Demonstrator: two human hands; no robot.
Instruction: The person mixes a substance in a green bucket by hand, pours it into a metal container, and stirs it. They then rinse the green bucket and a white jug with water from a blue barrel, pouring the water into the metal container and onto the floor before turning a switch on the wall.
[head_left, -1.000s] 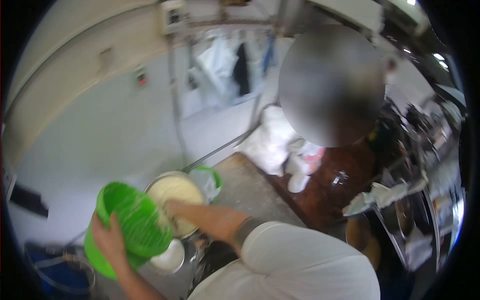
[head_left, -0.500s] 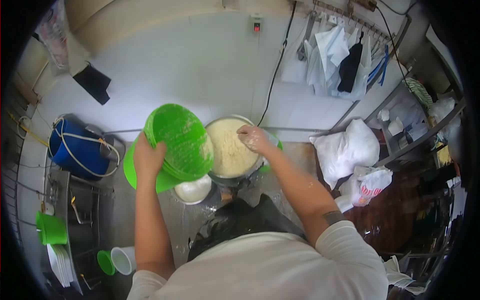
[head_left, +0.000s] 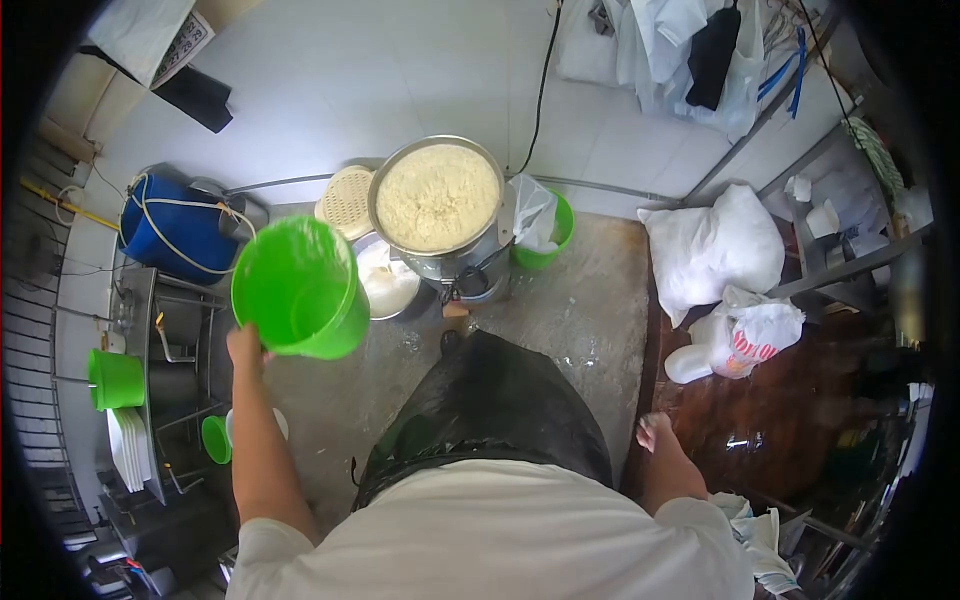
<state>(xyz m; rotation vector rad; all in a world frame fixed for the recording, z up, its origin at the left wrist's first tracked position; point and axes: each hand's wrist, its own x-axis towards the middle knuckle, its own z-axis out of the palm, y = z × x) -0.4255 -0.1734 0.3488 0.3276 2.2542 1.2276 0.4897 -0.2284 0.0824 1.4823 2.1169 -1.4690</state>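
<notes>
My left hand is closed on the rim of a green bucket, its mouth tilted up toward me. A little pale residue clings to the inside wall. Ahead stands a large round metal pot filled with pale, lumpy dough or batter. Beside it on the floor, partly behind the bucket, is a basin with white contents. My right hand hangs low at my right side, dusted white and apart from everything; its fingers look loose and hold nothing visible.
A perforated cream-coloured lid leans behind the basin. Right of the pot is another green bucket with a plastic bag. White sacks lie near the right shelf. A blue barrel and metal rack stand left. The floor looks wet.
My right hand has left the dough in the pot and dropped to my right side. The green bucket has moved left, away from the pot, and the view has shifted.
</notes>
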